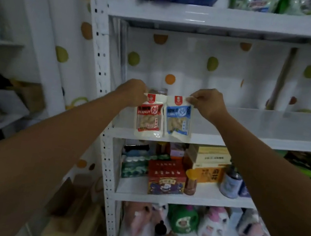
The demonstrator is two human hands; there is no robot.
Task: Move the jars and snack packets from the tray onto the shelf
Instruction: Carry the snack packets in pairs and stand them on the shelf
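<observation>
Left hand point(134, 92) pinches red-and-white plastic peanut packet point(149, 119); right hand point(209, 103) pinches blue-and-white plastic peanut packet point(178, 121). Both hang upright beneath, white metal shelf point(270, 125) just beyond.

Red packet point(149, 117), blue packet point(178, 119) — hanging upright, side by side.

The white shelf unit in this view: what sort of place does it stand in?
Probably a home storeroom or a small shop: the shelf unit holds mixed boxes, jars and soft toys, and a dotted curtain hangs behind it.
</observation>
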